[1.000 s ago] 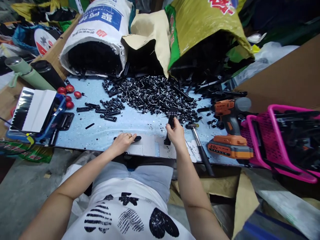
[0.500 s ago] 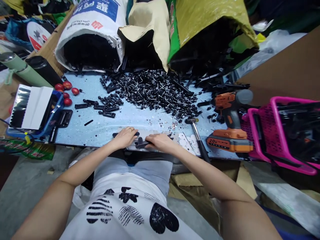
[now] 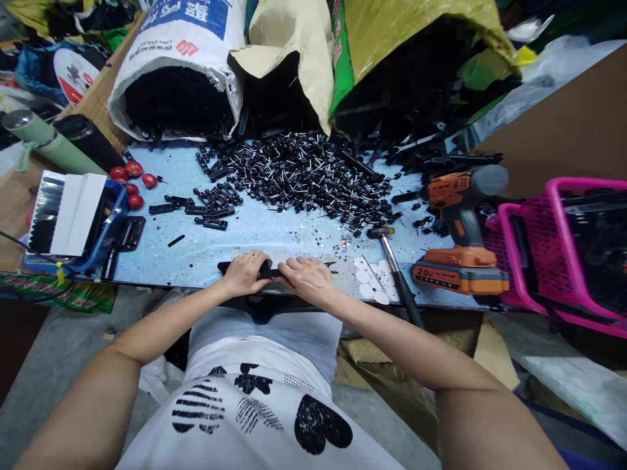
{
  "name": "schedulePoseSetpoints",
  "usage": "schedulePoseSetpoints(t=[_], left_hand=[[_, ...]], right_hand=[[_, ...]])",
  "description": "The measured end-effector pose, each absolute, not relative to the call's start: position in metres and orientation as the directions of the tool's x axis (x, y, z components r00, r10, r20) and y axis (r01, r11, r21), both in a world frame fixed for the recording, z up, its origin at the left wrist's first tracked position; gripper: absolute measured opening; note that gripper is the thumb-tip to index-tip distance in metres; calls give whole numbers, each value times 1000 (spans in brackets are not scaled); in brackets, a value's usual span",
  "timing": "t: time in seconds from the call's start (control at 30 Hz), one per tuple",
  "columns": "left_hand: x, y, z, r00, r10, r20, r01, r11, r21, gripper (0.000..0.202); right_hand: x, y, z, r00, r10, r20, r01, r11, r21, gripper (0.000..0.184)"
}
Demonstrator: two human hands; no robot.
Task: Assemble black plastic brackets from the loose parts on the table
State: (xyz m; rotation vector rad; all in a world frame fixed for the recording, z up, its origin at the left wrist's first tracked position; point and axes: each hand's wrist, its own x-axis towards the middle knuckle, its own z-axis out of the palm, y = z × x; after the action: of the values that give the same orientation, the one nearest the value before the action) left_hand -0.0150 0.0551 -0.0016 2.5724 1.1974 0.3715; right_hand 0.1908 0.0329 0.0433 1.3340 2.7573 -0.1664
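Note:
My left hand (image 3: pixel 245 273) and my right hand (image 3: pixel 307 279) lie side by side at the near edge of the pale blue table (image 3: pixel 259 235). Both are curled down onto a long black plastic strip (image 3: pixel 274 269) that lies flat along the edge; its ends stick out at left and right of the hands. A big heap of small black parts with metal pins (image 3: pixel 308 176) lies beyond the hands. A few black strips (image 3: pixel 208 205) sit left of the heap.
A hammer (image 3: pixel 394 271) and an orange cordless drill (image 3: pixel 458 228) lie right of my hands, with white round stickers (image 3: pixel 372 277) between. A pink basket (image 3: pixel 563 248) stands far right. Open sacks (image 3: pixel 181 72) line the back. A blue box (image 3: pixel 73 222) and red fruits (image 3: pixel 130 179) sit left.
My right hand came back from the heap with a black piece and now rests beside the left on the strip at the table's edge. The left hand stayed in place.

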Motion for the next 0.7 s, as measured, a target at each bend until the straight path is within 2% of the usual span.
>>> schedulePoseSetpoints(t=[0.07, 0.17, 0.3, 0.37, 0.43, 0.5, 0.6, 0.7], left_hand=[[-17, 53, -3, 617, 777, 127, 701, -615, 360, 43], [-15, 53, -2, 607, 792, 63, 724, -584, 367, 47], [-3, 79, 4, 708, 703, -67, 662, -629, 407, 55], [7, 111, 6, 659, 750, -51, 691, -578, 433, 47], [19, 151, 7, 441, 898, 2, 811, -399, 427, 35], [30, 188, 5, 263, 964, 21, 891, -252, 377, 32], [42, 221, -1, 201, 980, -7, 919, -186, 348, 25], [39, 221, -6, 211, 977, 13, 913, -202, 354, 23]], right_hand=[[190, 36, 45, -642, 760, -100, 766, 640, -55, 43], [193, 41, 38, -643, 758, -106, 765, 641, -56, 43], [211, 51, 18, -624, 771, -127, 780, 609, -144, 42], [221, 63, 11, -605, 791, -89, 787, 577, -220, 42], [229, 82, 9, -513, 858, -41, 827, 481, -290, 40], [229, 109, 8, -319, 948, -4, 903, 303, -304, 36], [220, 155, 5, -19, 996, 91, 969, 41, -245, 34], [206, 190, -1, 28, 994, 109, 981, -6, -193, 34]])
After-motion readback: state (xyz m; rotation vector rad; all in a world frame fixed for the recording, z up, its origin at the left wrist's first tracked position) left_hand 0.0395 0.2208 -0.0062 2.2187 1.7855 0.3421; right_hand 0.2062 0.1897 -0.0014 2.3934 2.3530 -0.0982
